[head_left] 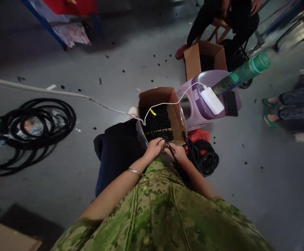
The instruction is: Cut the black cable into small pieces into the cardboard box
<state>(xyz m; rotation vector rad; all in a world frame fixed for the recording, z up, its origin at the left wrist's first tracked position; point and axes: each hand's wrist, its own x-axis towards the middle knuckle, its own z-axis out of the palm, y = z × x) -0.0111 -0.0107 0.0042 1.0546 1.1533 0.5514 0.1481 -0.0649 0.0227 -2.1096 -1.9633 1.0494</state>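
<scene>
My left hand (154,147) is closed at the near edge of an open cardboard box (176,115), its fingertips pinched by the tip of a long black strip (172,151). Close beside it, my right hand (178,153) is wrapped round the same strip, which runs back toward my body. Inside the box lies a heap of small black pieces (157,118), with a yellow tag (152,112) on top. Coils of black strip (206,158) rest on the floor right of my right hand. Fine detail between my fingertips is too small to make out.
A purple stool (193,104) bears a white power bank (212,100), a dark phone-like slab (231,103) and a green bottle (242,75). A white cable (99,104) crosses above the box. Large black coils (37,136) lie left. Another person sits behind a second box (193,62).
</scene>
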